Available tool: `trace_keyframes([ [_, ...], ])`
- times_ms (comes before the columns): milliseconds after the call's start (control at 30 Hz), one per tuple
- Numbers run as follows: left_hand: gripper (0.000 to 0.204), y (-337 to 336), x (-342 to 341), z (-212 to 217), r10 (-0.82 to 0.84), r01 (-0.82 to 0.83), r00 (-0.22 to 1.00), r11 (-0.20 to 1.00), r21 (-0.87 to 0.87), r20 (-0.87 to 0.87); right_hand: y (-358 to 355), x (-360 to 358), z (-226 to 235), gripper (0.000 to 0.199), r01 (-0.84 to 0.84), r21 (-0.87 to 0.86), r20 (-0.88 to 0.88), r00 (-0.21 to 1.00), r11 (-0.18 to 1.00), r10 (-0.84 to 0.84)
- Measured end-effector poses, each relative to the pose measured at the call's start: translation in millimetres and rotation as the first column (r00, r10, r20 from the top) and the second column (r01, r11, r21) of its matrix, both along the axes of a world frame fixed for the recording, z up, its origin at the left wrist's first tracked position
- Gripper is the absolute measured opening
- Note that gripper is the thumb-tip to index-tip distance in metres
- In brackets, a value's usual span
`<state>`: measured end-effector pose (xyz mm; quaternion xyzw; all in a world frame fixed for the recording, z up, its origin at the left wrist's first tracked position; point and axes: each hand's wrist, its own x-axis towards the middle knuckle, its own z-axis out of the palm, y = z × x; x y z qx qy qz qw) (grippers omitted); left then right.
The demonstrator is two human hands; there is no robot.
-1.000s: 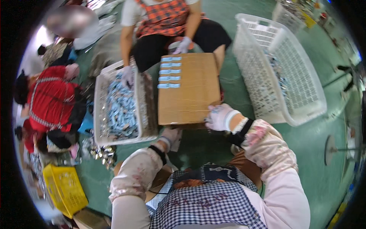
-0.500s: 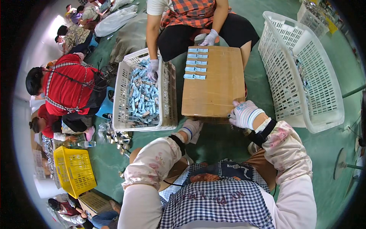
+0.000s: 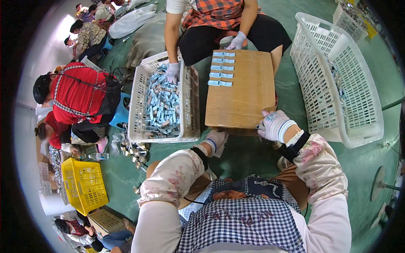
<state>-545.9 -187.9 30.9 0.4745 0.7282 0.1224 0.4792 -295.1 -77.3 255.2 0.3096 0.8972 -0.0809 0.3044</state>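
Curling at the near right corner of one cardboard box (image 3: 249,92), the right hand (image 3: 274,125) has its thumb by the top edge; its grip is partly closed, but I cannot tell what, if anything, it has hold of. The left hand (image 3: 214,141) is just beside the near left corner, fingers partly hidden, so its grip cannot be told. Five rows of light-blue clip-like pieces (image 3: 221,68) line the box top's left edge, from the far corner to about halfway; brown cardboard spans the rest. Of a co-worker's two gloved hands, one (image 3: 173,72) reaches into the left white crate (image 3: 134,105), among many such pieces, uncounted. Green floor (image 3: 291,97) separates the box from one larger white crate (image 3: 314,97).
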Motion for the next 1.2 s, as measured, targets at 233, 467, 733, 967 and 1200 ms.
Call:
trace_keyframes([
  [233,0.052,-11.7,-3.0,43.8,0.101,-0.101,0.995,0.995,-0.008,-0.016,-4.7,-8.0,22.5,0.048,-0.052,0.002,-0.006,0.999,0.999,0.052],
  [467,0.053,-13.2,11.4,116.1,0.165,-0.152,0.98,0.982,-0.116,0.112,-4.7,-0.6,21.5,0.048,-0.077,-0.017,-0.012,0.997,0.997,0.077],
  [733,0.042,-10.9,6.8,84.1,-0.121,0.106,0.984,0.987,-0.121,-0.128,-3.1,3.8,7.4,0.033,-0.096,0.063,-0.056,0.993,0.993,0.099],
  [967,0.042,2.2,16.5,83.4,-0.238,0.217,0.962,0.964,-0.152,-0.134,5.3,11.9,-2.5,0.053,-0.06,0.013,-0.02,0.998,0.998,0.061],
  [1200,0.043,-11.2,-16.8,12.6,-0.504,0.557,0.693,0.828,-0.06,-0.515,-1.8,1.9,-3.9,0.03,-0.095,0.083,-0.106,0.989,0.992,0.103],
])
